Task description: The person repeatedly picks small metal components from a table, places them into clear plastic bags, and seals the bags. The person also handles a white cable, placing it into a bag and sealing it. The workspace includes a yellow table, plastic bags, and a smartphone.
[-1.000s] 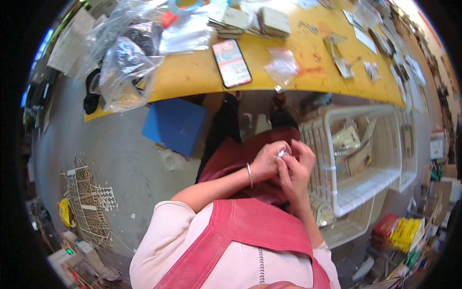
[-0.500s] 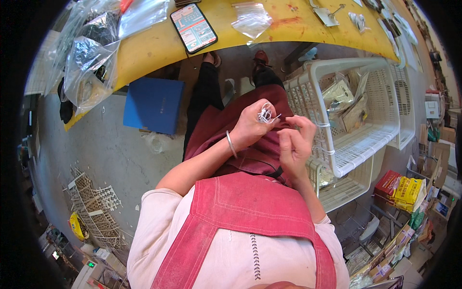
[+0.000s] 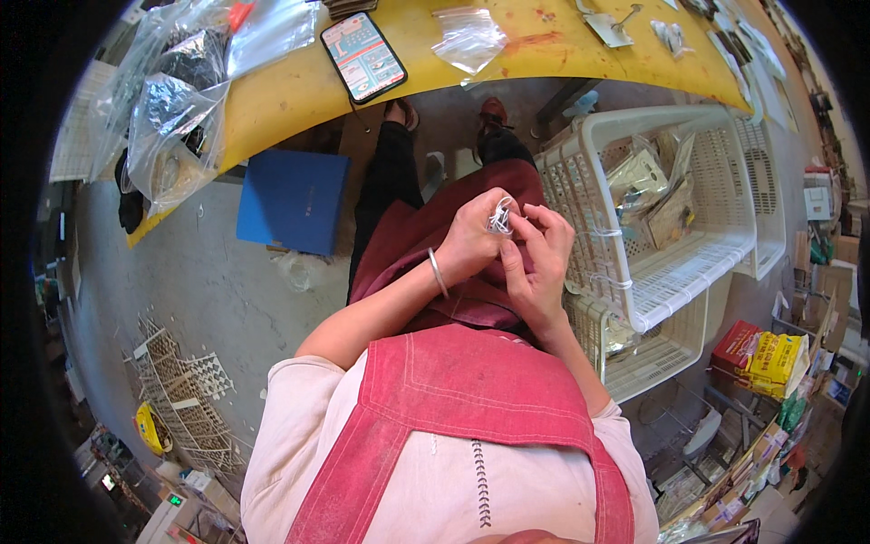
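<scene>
In front of my apron (image 3: 462,381), my left hand (image 3: 467,240) is closed around a bundle of thin white cords (image 3: 499,216), whose looped ends stick out at the top of the fist. My right hand (image 3: 541,263) meets it from the right. Its thumb and index finger are bent toward the cords, close together at the bundle's side. What lies between those fingertips is too small to make out. Both hands are over my lap, below the edge of the yellow table.
On the yellow table (image 3: 272,113) lie a phone (image 3: 364,59), a clear bag (image 3: 469,41) and plastic bags (image 3: 177,127) at the left. White plastic baskets (image 3: 675,304) stand at my right, holding packets. A blue box (image 3: 292,201) and a lattice-like pile (image 3: 186,394) are at my left.
My right hand has moved left and slightly up, bringing its fingertips from beside the cords right against them. My left hand has kept its hold in nearly the same place.
</scene>
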Demonstrator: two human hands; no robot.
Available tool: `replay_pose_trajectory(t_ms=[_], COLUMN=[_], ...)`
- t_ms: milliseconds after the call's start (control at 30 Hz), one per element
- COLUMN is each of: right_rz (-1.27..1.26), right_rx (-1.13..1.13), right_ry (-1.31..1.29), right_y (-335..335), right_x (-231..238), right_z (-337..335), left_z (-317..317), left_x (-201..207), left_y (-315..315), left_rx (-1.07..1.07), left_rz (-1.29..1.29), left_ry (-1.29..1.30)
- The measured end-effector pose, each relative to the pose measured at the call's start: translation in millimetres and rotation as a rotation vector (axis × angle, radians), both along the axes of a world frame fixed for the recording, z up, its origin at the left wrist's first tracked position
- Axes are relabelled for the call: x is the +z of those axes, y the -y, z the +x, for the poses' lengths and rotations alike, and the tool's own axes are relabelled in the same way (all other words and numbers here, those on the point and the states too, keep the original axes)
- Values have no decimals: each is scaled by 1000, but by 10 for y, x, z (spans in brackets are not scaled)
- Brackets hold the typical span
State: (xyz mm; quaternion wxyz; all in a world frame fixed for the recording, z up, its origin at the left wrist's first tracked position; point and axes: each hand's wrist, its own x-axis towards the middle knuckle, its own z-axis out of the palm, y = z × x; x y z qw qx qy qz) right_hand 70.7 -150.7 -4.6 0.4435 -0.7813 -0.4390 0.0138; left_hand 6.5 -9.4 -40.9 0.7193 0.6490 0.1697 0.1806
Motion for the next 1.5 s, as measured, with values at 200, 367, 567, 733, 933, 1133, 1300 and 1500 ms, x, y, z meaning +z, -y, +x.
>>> replay_pose_trajectory(t_ms=[200,367,567,733,933,1133,1300,1500], right_rz=[11,-66,161,22,-45,141,33,-98], right_rx=[112,151,3,-61,-25,-85,13,149], right_ry=[83,165,133,107,68,-25,-14,152], right_y=[-24,-79,59,153,72,-104,-60,-61], right_x=[-22,18,140,-26,-11,73,20,22], right_z=[21,142,75,107,117,115,146,137], left_z=[-17,-3,-21,-4,-4,12,11,-4], left_x=[-152,-94,31,28,-20,4,-9,-59], left_y=[-6,52,13,16,5,27,29,-8], left_rx=[-89,-62,-27,-37,-18,-34,-52,-84], left_rz=[187,302,120,91,282,367,351,338], left_ry=[-7,128,-26,-43,-21,-26,9,85])
